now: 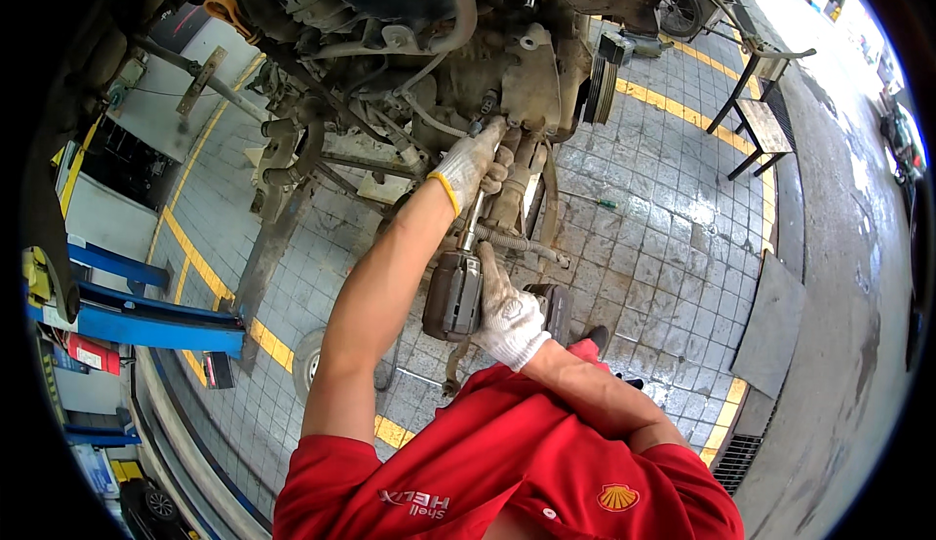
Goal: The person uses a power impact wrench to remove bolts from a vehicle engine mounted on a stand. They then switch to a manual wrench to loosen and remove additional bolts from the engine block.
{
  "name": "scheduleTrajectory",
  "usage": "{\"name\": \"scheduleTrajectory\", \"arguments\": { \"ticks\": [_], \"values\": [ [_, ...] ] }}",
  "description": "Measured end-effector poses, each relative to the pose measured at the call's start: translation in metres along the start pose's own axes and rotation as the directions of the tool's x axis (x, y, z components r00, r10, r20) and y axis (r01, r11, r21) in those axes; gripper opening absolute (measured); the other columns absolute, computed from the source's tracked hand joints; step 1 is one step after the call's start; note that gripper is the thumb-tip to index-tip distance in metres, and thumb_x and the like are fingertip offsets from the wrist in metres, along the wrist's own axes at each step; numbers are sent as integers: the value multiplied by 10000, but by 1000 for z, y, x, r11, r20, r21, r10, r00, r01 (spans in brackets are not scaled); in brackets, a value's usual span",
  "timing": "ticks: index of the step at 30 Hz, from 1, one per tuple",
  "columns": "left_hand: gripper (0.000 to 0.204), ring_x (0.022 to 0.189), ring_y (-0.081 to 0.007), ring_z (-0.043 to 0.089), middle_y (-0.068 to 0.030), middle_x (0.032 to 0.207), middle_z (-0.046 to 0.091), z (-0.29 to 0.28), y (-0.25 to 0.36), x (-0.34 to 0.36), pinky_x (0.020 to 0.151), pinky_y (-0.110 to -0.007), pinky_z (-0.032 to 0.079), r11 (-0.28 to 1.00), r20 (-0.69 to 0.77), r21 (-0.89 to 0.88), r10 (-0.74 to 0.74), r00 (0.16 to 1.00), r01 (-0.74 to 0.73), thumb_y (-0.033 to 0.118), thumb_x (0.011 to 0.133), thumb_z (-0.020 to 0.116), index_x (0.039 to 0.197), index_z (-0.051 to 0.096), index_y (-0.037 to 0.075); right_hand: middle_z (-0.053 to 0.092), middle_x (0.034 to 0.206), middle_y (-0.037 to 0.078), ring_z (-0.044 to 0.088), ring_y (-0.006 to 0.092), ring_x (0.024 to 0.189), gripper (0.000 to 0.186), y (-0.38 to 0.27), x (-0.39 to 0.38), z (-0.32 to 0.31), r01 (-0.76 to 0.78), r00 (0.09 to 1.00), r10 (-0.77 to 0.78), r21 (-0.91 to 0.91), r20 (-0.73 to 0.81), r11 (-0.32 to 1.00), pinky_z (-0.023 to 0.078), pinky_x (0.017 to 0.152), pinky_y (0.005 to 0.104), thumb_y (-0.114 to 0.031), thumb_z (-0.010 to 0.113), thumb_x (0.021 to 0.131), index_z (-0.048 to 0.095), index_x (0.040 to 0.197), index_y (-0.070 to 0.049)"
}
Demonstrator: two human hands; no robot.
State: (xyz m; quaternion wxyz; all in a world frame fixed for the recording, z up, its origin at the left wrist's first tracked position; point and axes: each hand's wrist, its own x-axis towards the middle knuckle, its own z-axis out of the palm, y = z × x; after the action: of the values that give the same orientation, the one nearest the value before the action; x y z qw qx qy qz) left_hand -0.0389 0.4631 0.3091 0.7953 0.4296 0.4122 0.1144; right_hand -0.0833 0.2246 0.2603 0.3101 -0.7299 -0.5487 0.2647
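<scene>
My right hand (pixel 511 318), in a white work glove, is closed around the handle of a dark cordless impact wrench (pixel 452 298). Its battery (pixel 556 310) shows to the right of the wrist. A shiny extension bar (pixel 473 220) runs from the wrench's nose up toward the underside of a raised vehicle's engine (pixel 531 82). Farther up, my left hand (pixel 472 164), gloved with a yellow cuff, wraps around the bar. The bar's far end reaches the dirty metal housing near a small fitting (pixel 488 101); my fingers partly hide the contact there.
Hoses and pipes (pixel 517 243) hang around the bar, and a ribbed pulley (pixel 602 92) sits to the right. Blue lift arms (pixel 146 316) reach in from the left. A small bench (pixel 763 127) stands at the far right on the tiled floor (pixel 663 248). A tire (pixel 308 365) lies low left.
</scene>
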Motion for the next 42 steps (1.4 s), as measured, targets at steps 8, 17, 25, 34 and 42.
{"name": "scheduleTrajectory", "arguments": {
  "ticks": [8,17,25,34,42],
  "values": [
    [361,423,-102,393,-45,720,616,5,-17,-8,360,-261,261,986,124,-162,-11,992,31,451,1097,433,1069,577,122,559,1390,334,647,445,1213,1411,13,-15,-6,-56,998,55,-33,-8,998,561,987,474,-460,955,646,79,1626,52],
    [380,440,-80,423,8,654,561,30,-33,-29,378,-240,298,997,23,-71,37,999,-35,408,1061,479,850,603,117,595,1350,314,689,448,1117,1358,28,-14,-32,-73,996,70,-53,-53,996,593,896,492,-381,941,671,70,1652,-28],
    [270,500,-88,474,-6,749,610,30,-25,-31,414,-254,359,993,-31,83,93,995,-90,377,1074,523,1037,616,127,547,1425,324,647,443,1197,1304,21,-12,-25,31,990,-19,86,-142,996,575,950,449,-317,916,712,65,1651,-9],
    [485,720,-298,711,-163,869,710,28,-32,-16,686,-412,555,763,-67,612,315,947,-210,442,1088,453,1184,635,3,616,1388,192,689,304,1151,1295,30,-4,4,0,993,33,276,-117,961,567,989,397,-290,911,750,20,1638,17],
    [536,829,-497,657,-299,962,696,36,-29,-12,828,-515,555,205,17,968,528,849,-147,461,1088,422,1121,648,-25,569,1445,251,646,344,1256,1256,35,5,11,43,995,14,538,-100,842,535,1030,396,-348,882,760,71,1612,92]
  ]
}}
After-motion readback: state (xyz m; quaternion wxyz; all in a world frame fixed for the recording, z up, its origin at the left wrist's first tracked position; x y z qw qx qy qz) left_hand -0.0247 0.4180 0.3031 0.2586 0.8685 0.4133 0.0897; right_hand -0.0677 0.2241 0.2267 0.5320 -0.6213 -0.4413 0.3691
